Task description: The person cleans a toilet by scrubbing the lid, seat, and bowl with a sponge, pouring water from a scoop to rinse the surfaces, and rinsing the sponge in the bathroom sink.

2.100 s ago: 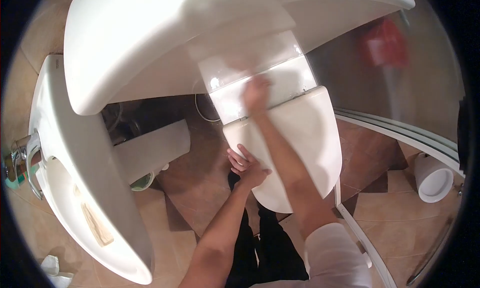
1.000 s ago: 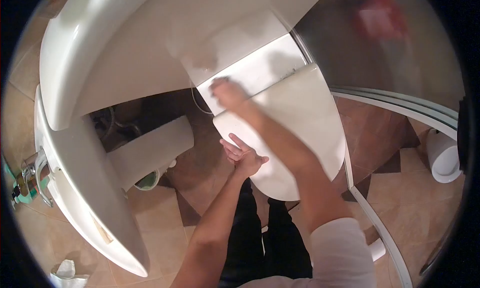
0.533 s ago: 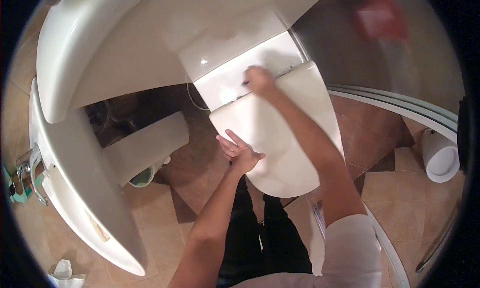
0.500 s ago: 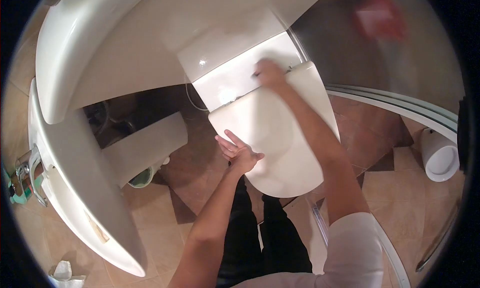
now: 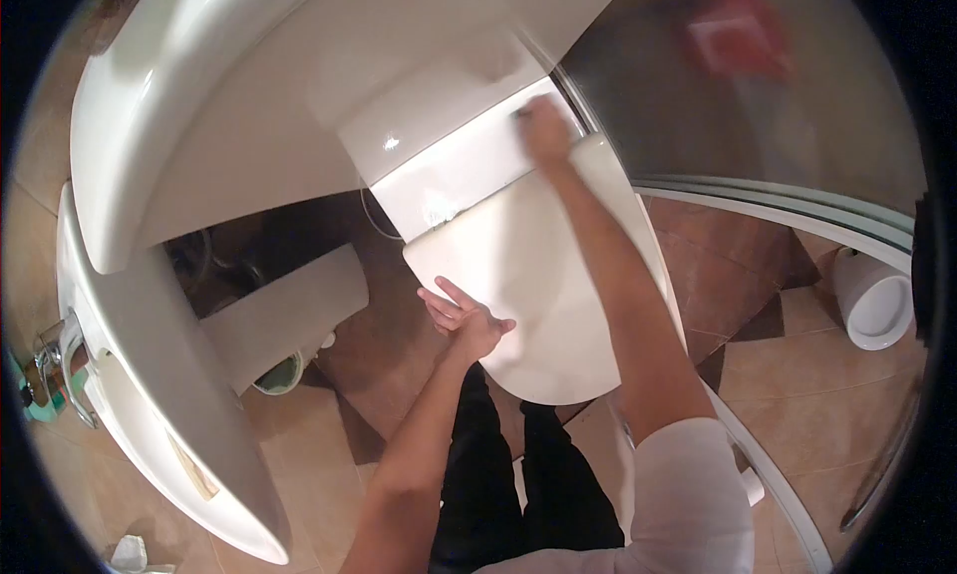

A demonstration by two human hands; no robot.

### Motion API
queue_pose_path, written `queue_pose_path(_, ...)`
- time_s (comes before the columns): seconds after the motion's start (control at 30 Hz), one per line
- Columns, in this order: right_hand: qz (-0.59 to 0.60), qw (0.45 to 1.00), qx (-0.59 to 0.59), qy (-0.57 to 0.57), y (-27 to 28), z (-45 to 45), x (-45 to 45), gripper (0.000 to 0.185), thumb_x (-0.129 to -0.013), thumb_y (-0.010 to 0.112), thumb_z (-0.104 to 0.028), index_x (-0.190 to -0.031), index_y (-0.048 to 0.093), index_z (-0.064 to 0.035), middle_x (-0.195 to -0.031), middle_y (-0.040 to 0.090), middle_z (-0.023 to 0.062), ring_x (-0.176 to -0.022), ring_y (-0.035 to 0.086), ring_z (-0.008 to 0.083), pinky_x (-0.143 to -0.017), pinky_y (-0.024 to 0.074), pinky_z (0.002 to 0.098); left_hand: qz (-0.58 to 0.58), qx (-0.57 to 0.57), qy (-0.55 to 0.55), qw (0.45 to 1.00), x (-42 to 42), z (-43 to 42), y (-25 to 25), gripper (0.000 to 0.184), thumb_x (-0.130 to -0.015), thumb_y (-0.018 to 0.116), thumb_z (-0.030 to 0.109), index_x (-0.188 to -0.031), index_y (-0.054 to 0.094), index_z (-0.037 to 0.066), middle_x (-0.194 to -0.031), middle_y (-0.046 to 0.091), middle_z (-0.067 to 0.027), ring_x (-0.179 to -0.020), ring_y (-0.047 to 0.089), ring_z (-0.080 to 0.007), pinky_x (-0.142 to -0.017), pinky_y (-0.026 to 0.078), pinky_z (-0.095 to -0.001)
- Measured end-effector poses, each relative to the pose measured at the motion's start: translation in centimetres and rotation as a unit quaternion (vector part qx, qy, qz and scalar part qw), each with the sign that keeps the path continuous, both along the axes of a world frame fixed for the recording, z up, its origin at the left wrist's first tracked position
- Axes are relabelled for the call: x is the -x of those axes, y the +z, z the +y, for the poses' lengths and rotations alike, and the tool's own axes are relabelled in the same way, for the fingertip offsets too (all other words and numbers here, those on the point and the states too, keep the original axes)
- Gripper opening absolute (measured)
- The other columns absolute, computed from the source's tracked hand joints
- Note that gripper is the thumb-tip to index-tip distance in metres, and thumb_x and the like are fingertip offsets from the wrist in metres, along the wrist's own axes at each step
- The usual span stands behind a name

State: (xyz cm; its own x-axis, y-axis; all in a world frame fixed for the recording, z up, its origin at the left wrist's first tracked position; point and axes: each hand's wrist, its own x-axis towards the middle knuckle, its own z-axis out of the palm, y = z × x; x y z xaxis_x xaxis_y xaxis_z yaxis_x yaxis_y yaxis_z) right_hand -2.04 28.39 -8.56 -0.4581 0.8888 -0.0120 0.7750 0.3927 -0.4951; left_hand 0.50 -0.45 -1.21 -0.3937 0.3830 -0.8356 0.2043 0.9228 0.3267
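Note:
A closed white toilet lid (image 5: 528, 295) fills the middle, tilted in view. Behind its hinges lies a glossy white ledge (image 5: 454, 170) that meets the tank. Over the right end of that ledge is my right hand (image 5: 547, 133), blurred by motion with its fingers curled in. Something small and dark shows at its fingertips, too smeared to name. My left hand (image 5: 467, 320) hovers by the lid's left edge, fingers spread and nothing in them; whether it touches the lid I cannot tell.
To the left stands a white washbasin (image 5: 189, 404) with a chrome tap (image 5: 75, 360). A small green-lined bin (image 5: 279, 377) sits below. At right are a glass shower panel's curved rail (image 5: 778, 200) and a white cylindrical container (image 5: 875, 300). A blurred red object (image 5: 740, 35) shows upper right.
My right hand has shifted along the ledge, away from the lid hinges and toward the far right end. My left hand keeps its spread pose. The whole view has moved slightly.

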Motion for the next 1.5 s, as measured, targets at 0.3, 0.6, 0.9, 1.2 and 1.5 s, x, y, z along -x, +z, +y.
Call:
queue_pose_path(0.3,0.011,0.984,0.020,0.176,-0.6,-11.3,5.4,0.017,-0.069,0.057,0.001,-0.083,0.063,-0.0063,-0.094,0.060,0.0102,-0.094,0.056,0.0258,-0.083,0.0459,0.0372,0.008,0.016,-0.015,1.000,-0.1,-0.5,-1.0,0.139,-0.068,0.078,0.036,-0.117,-0.046,-0.004,-0.122,-0.043,-0.0399,-0.123,-0.025,-0.0556,-0.104,-0.003,-0.0572)
queue_pose_path(0.6,-0.072,0.992,-0.100,-0.025,-0.7,2.3,-1.3,0.004,-0.072,0.057,0.000,-0.074,0.061,-0.0020,-0.082,0.060,0.0158,-0.077,0.061,0.0283,-0.066,0.0515,0.0407,-0.004,0.042,0.002,0.999,0.1,-0.1,-0.2,0.141,-0.067,0.079,0.036,-0.117,-0.047,-0.001,-0.123,-0.045,-0.0369,-0.124,-0.027,-0.0544,-0.106,-0.001,-0.0557)
queue_pose_path(0.9,0.096,0.985,0.081,0.119,3.0,-13.9,7.2,0.015,-0.071,0.063,-0.006,-0.085,0.060,-0.0002,-0.092,0.060,0.0170,-0.088,0.058,0.0320,-0.082,0.0471,0.0397,0.061,-0.004,-0.036,0.997,-0.7,-1.3,-2.6,0.137,-0.068,0.077,0.036,-0.118,-0.043,-0.006,-0.122,-0.041,-0.0414,-0.124,-0.022,-0.0567,-0.104,-0.004,-0.0574)
queue_pose_path(1.2,0.475,0.806,0.010,-0.354,2.9,-6.7,8.9,0.033,-0.077,0.061,-0.005,-0.107,0.056,0.0082,-0.100,0.060,0.0221,-0.089,0.059,0.0342,-0.080,0.0466,0.0390,0.121,-0.029,-0.030,0.992,-0.6,-2.8,-5.8,0.137,-0.068,0.075,0.045,-0.123,-0.042,0.001,-0.124,-0.042,-0.0383,-0.126,-0.019,-0.0559,-0.107,0.003,-0.0538)
queue_pose_path(1.5,0.579,0.713,0.122,-0.377,2.7,0.2,6.5,0.043,-0.078,0.063,-0.006,-0.116,0.051,0.0088,-0.107,0.060,0.0180,-0.087,0.061,0.0207,-0.067,0.0519,0.0281,0.027,0.039,0.000,0.999,0.1,-0.9,-2.1,0.138,-0.067,0.076,0.045,-0.123,-0.043,0.004,-0.128,-0.041,-0.0343,-0.128,-0.021,-0.0531,-0.108,0.001,-0.0527)
